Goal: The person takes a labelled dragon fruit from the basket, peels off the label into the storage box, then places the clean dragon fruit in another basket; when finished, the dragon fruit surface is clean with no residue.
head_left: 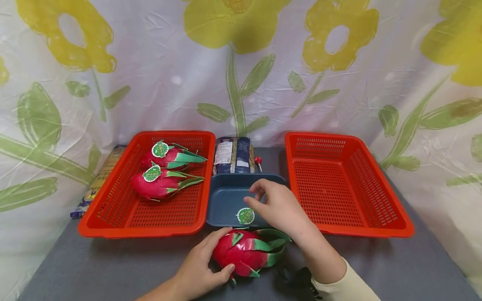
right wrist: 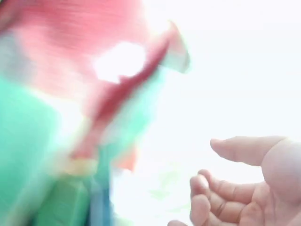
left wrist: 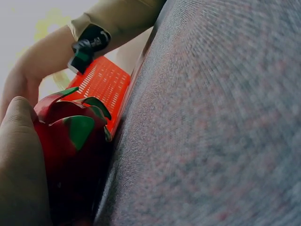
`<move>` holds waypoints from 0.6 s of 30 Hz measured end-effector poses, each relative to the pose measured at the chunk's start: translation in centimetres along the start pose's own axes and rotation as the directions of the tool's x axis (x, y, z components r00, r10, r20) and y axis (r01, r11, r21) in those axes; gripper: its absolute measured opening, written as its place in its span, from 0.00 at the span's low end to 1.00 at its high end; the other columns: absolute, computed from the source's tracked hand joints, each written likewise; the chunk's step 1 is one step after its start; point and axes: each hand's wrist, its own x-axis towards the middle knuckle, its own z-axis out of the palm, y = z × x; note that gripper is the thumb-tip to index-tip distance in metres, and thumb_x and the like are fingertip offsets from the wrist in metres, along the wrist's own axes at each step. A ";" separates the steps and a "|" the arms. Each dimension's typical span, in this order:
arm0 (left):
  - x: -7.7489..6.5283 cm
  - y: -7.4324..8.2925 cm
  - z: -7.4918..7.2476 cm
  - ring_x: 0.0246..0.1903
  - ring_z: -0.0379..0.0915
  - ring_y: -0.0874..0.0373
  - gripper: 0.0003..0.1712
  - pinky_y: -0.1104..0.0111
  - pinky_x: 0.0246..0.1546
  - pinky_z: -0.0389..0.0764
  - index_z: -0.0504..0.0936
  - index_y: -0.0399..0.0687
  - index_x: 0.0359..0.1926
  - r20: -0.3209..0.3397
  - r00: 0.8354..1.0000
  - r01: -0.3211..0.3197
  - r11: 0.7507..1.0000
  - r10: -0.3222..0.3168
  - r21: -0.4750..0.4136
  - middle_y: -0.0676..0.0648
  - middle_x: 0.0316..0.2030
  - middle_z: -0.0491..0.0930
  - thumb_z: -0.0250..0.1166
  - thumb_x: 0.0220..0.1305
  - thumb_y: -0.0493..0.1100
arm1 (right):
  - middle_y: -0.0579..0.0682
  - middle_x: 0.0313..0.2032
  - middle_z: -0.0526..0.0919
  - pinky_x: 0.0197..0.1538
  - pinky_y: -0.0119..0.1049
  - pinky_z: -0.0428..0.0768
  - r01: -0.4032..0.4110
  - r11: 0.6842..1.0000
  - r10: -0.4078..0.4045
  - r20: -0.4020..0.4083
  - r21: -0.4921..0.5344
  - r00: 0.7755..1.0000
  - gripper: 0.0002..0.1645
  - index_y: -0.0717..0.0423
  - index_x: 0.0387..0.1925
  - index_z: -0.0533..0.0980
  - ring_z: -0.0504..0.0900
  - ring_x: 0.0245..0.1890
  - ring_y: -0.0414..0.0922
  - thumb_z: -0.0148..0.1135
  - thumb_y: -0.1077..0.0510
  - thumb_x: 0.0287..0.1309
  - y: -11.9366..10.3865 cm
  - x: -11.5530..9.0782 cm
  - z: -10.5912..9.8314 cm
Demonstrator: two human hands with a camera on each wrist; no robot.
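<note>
1 red lollipop [head_left: 258,160] lies beside a dark packet [head_left: 241,152]; flowered curtain [head_left: 154,92] behind, yellow packet [head_left: 101,177] at left.

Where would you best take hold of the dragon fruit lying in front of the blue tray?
Probably round the dragon fruit's plump red body, from its left, as the left hand grips it: that end is broad and rounded, while the green leaf tips splay rightward and look less steady.

Red, green-tipped dragon fruit [head_left: 244,251], sideways, probably on grey table [head_left: 128,267].
</note>
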 end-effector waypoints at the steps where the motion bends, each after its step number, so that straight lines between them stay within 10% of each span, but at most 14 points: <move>1: 0.0 0.0 0.0 0.55 0.73 0.58 0.45 0.69 0.44 0.83 0.65 0.71 0.72 0.003 1.000 0.004 1.000 -0.004 -0.003 0.61 0.61 0.73 0.77 0.56 0.51 | 0.41 0.29 0.79 0.29 0.38 0.78 0.023 1.000 -0.022 -0.026 0.010 0.999 0.15 0.49 0.43 0.82 0.76 0.26 0.42 0.75 0.47 0.59 0.0 -0.3 -0.7; 11: 0.0 0.1 0.0 0.56 0.71 0.57 0.45 0.69 0.43 0.82 0.64 0.70 0.73 0.036 0.999 0.031 1.000 -0.031 0.005 0.59 0.61 0.72 0.76 0.58 0.54 | 0.44 0.38 0.84 0.48 0.46 0.83 0.135 0.989 -0.119 -0.212 0.065 0.970 0.10 0.51 0.45 0.80 0.81 0.38 0.42 0.71 0.54 0.64 2.9 -2.1 -7.4; 18: 0.1 0.2 0.0 0.59 0.69 0.56 0.47 0.70 0.44 0.82 0.63 0.66 0.75 0.047 0.998 0.030 0.999 -0.028 -0.026 0.60 0.62 0.70 0.76 0.58 0.53 | 0.46 0.40 0.83 0.45 0.29 0.77 0.063 0.997 -0.048 -0.339 0.034 0.940 0.13 0.52 0.47 0.80 0.78 0.40 0.41 0.63 0.49 0.71 6.1 -3.3 -11.6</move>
